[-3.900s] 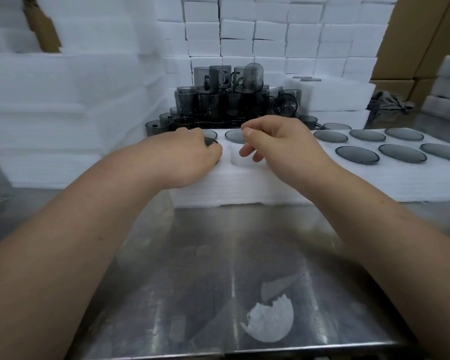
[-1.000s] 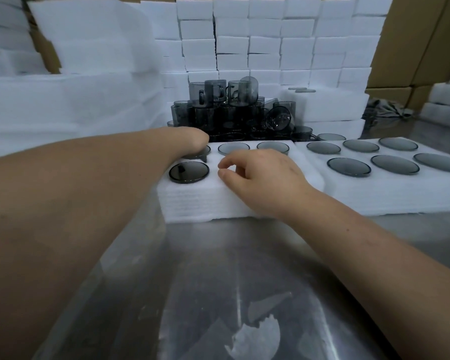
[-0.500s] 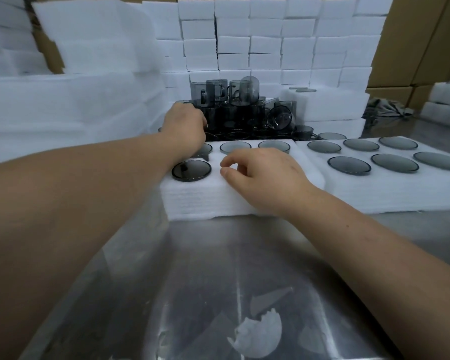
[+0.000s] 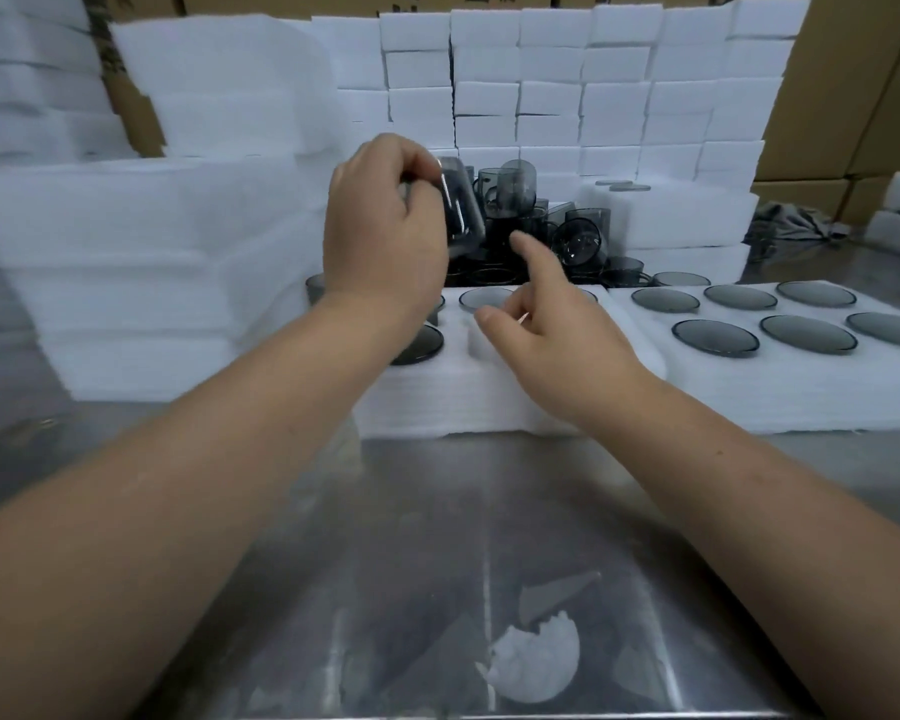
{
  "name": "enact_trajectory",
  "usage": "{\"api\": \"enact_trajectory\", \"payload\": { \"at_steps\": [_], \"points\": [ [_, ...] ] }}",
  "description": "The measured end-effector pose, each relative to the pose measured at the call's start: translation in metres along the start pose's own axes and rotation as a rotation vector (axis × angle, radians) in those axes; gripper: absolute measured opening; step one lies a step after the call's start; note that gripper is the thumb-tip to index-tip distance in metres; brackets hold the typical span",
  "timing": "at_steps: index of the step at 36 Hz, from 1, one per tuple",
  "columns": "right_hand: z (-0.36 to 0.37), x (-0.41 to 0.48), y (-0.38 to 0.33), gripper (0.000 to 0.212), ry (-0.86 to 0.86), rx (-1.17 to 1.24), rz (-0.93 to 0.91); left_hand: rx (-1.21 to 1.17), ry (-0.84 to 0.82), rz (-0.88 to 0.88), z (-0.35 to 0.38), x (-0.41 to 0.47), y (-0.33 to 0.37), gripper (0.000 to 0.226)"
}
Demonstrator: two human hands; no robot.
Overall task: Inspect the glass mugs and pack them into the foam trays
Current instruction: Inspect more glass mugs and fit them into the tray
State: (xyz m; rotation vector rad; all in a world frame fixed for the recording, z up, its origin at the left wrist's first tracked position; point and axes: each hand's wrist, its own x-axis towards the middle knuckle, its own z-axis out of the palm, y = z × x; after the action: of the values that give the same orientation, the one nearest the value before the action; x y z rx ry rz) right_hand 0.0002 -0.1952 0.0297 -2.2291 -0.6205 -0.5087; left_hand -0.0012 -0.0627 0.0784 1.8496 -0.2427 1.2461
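My left hand (image 4: 385, 231) holds a smoky grey glass mug (image 4: 461, 205) tilted in the air, above the back of the near foam tray (image 4: 437, 402). My right hand (image 4: 552, 330) hovers over that tray with fingers apart and the index finger pointing up toward the mug; it holds nothing. Mugs sit upside down in the tray's holes, one (image 4: 422, 343) by my left wrist and one (image 4: 484, 298) further back. An empty hole (image 4: 481, 343) shows just left of my right hand. A pile of grey mugs (image 4: 546, 226) stands behind the tray.
A second foam tray (image 4: 780, 376) on the right holds several upside-down mugs. Stacks of white foam sheets (image 4: 126, 241) rise on the left, foam blocks (image 4: 567, 85) behind, cardboard boxes (image 4: 853, 80) at the right. A torn foam scrap (image 4: 536, 662) lies on the steel table (image 4: 437, 537).
My left hand reached from the tray to the mug pile and has lifted one mug up. My right hand rose off the tray and opened, index finger extended.
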Motion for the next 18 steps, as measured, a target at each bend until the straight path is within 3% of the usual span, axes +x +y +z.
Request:
{"api": "enact_trajectory", "payload": {
  "at_steps": [10,18],
  "points": [
    [-0.004,-0.001,-0.002,0.067,-0.039,0.002,-0.022,-0.136,-0.058,-0.138,-0.006,-0.028,-0.004,0.033],
    [-0.002,-0.001,0.000,0.085,-0.004,0.011,-0.024,-0.280,-0.017,-0.227,-0.010,-0.030,-0.007,0.031]
  ]
}}
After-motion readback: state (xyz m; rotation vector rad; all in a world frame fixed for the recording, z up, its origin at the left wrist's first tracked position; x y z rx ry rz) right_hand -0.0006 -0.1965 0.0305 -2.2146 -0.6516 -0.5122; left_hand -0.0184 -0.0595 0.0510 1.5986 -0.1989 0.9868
